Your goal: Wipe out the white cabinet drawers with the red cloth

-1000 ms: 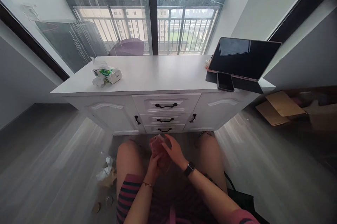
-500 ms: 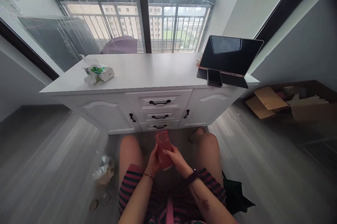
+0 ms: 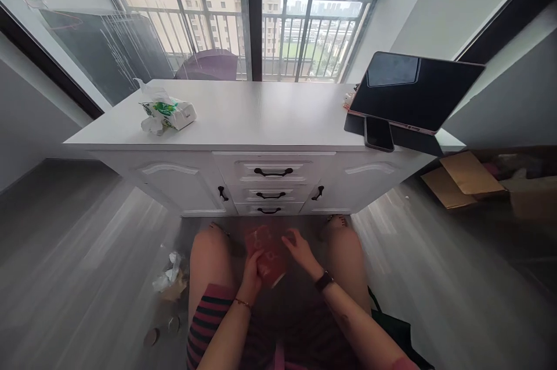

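Observation:
In the head view my left hand (image 3: 251, 274) grips a flat red packet (image 3: 268, 263), its thumb lying across the front. The packet has faint pale markings and a light strip at its lower edge; its exact kind cannot be made out. It is held tilted between my knees, below the drawers. My right hand (image 3: 301, 249) is off the packet, just to its right, fingers partly bent and apart with nothing seen in them.
A white cabinet (image 3: 261, 120) stands ahead, bearing a tissue pack (image 3: 180, 115), a tablet (image 3: 413, 91) and a phone (image 3: 378, 133). Crumpled wrapping (image 3: 172, 277) and round lids (image 3: 151, 336) lie on the left floor. An open cardboard box (image 3: 472, 176) and dark bag (image 3: 394, 332) are right.
My right hand has let go of the packet and moved a little right. The packet now looks wider and tilts more, still in my left hand. The view has shifted slightly.

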Motion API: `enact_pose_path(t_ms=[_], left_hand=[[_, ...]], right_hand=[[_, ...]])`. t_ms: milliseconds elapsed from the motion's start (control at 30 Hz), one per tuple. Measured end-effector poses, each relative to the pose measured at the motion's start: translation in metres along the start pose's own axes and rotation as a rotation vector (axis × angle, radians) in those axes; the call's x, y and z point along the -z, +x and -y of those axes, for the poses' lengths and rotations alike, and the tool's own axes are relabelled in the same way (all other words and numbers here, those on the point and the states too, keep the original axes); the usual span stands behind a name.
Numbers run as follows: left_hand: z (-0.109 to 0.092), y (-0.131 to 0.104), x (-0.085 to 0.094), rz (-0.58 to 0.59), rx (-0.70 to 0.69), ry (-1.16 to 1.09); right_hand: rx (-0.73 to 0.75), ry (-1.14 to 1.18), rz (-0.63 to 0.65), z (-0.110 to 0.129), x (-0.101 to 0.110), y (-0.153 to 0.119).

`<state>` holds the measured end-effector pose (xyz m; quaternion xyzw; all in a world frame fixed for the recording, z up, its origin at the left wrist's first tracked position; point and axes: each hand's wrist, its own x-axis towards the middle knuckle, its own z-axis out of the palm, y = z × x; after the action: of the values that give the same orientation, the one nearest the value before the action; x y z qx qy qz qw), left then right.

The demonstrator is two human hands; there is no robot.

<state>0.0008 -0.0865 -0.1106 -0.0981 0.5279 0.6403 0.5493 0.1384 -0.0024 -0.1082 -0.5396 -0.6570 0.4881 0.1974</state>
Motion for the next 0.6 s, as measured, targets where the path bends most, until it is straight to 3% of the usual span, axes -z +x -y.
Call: enact_pose_path(t_ms=[133, 233, 400, 600], left_hand=[[0.002, 0.009, 0.003, -0.06, 0.037, 0.01], [0.002, 0.017, 0.006, -0.052, 0.077, 0.015], [-0.004, 0.023, 0.008, 0.005, 0.081, 0.018], [-0.005, 0.026, 0.005, -0.029, 0.1, 0.065]], right_hand=[[0.158, -0.284, 0.052, -0.001, 0.027, 0.063], [0.243, -0.332, 0.077, 0.003, 0.033, 0.107], [0.359, -0.384, 0.058, -0.001, 0.013, 0.151], [0.374, -0.46, 0.066, -0.006, -0.018, 0.162]])
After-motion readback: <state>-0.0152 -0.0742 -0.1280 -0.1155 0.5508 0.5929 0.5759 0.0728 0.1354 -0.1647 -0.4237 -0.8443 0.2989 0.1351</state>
